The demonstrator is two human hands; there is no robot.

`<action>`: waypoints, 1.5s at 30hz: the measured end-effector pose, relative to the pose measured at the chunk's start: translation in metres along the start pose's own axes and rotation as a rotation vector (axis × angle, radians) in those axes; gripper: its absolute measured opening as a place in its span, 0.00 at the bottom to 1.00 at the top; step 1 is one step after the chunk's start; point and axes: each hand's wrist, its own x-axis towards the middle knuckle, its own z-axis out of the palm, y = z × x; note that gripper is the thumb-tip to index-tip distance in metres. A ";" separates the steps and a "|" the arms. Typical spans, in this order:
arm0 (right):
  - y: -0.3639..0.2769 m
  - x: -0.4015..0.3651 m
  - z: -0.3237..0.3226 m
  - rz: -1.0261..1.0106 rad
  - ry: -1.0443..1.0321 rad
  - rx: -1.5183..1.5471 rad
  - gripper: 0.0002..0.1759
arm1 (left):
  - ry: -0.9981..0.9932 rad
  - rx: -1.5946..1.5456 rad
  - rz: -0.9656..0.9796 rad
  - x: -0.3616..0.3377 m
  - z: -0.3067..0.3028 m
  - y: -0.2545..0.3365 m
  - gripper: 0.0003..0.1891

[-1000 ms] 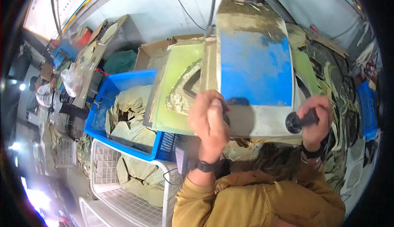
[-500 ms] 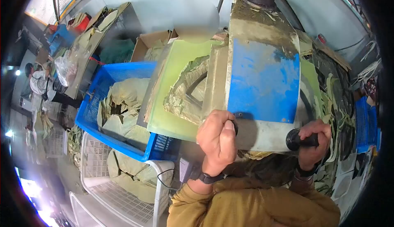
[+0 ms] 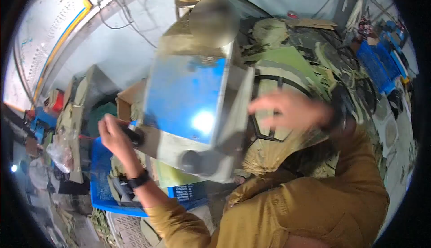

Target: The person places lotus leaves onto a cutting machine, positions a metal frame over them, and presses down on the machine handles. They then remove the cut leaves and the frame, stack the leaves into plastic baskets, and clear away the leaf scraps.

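Observation:
The swing arm of a press, with a blue-painted panel (image 3: 186, 97), is turned to the left in front of me. My left hand (image 3: 117, 142) is closed round the black handle (image 3: 134, 136) at its left corner. A second black knob handle (image 3: 197, 162), blurred, sticks out of the near edge with no hand on it. Right of the arm, my right hand (image 3: 294, 109) reaches over a black-edged cutting die (image 3: 269, 136), fingers apart and smeared by motion. Under the die lies a crinkled, pale yellow-green sheet (image 3: 264, 154) on the green cutting board (image 3: 287, 59).
A blue crate (image 3: 101, 176) with pale pieces stands at left, above a white basket (image 3: 130, 225). Leafy green scraps (image 3: 323, 66) cover the right side. Another blue crate (image 3: 377, 64) is at far right. Cables (image 3: 128, 21) hang on the wall.
The press arm has swung left, uncovering the die and sheet. My right hand has left its handle and moved over the die; my left hand stays at its handle. The view has turned right.

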 end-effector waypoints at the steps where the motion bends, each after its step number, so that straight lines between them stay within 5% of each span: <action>1: 0.023 0.014 -0.016 -0.027 0.036 0.066 0.21 | -0.064 -0.096 -0.047 0.021 -0.005 -0.014 0.15; 3: 0.105 0.037 -0.016 -0.069 0.089 -0.021 0.22 | -0.194 -0.222 -0.154 0.049 -0.011 -0.027 0.17; 6: 0.164 0.088 -0.034 0.396 -0.009 -0.239 0.32 | -0.250 -0.368 -0.228 0.079 -0.016 -0.042 0.25; 8: 0.186 0.110 -0.021 0.430 -0.072 -0.182 0.40 | -0.135 -0.580 -0.534 0.080 -0.026 -0.044 0.32; 9: 0.183 0.122 -0.017 0.540 -0.125 -0.081 0.46 | -0.281 -0.618 -0.458 0.070 -0.040 -0.037 0.36; 12: 0.207 0.151 0.013 0.443 -0.188 -0.235 0.49 | -0.537 -0.704 -0.264 0.039 -0.046 -0.007 0.36; 13: 0.197 0.157 0.010 0.453 -0.245 -0.201 0.52 | -0.553 0.061 -0.066 0.042 -0.044 -0.009 0.27; 14: 0.214 0.166 0.016 0.413 -0.266 -0.229 0.54 | -0.446 -0.277 -0.063 0.035 -0.039 -0.015 0.22; 16: 0.180 0.179 -0.005 0.586 -0.510 -0.158 0.54 | -0.338 -0.076 -0.027 0.043 -0.020 -0.015 0.19; 18: 0.180 0.173 0.001 0.440 -0.395 -0.299 0.46 | -0.263 0.130 0.234 0.071 -0.012 -0.055 0.18; 21: 0.106 0.141 -0.017 0.176 -0.221 -0.290 0.19 | -0.263 0.157 0.180 0.106 0.001 -0.087 0.16; 26: 0.031 0.092 -0.011 -0.299 -0.183 -0.433 0.12 | -0.269 0.174 0.176 0.165 0.023 -0.139 0.17; 28: -0.009 0.068 -0.015 -0.286 -0.393 -0.680 0.13 | -0.253 0.222 0.183 0.186 0.032 -0.155 0.18; 31: -0.030 0.001 0.021 -0.077 -0.411 -0.652 0.21 | -0.270 0.240 0.260 0.223 0.045 -0.191 0.20; 36: -0.019 -0.078 0.094 0.064 -0.211 -0.376 0.52 | -0.249 0.159 0.110 0.228 0.056 -0.188 0.19; 38: -0.011 -0.085 0.107 0.079 -0.177 -0.332 0.47 | -0.296 0.181 0.034 0.214 0.048 -0.168 0.20; 40: -0.006 -0.092 0.105 0.030 -0.123 -0.189 0.53 | -0.299 1.252 0.952 0.231 0.013 -0.195 0.23; 42: 0.005 -0.105 0.100 -0.021 -0.112 -0.229 0.56 | -0.376 0.276 0.162 0.136 0.015 -0.070 0.27; 44: 0.011 -0.110 0.092 -0.176 -0.234 -0.438 0.57 | -0.244 0.063 0.083 0.040 0.006 -0.004 0.26; 45: 0.007 -0.109 0.095 -0.198 -0.225 -0.604 0.43 | -0.244 0.161 0.121 0.009 -0.019 -0.006 0.23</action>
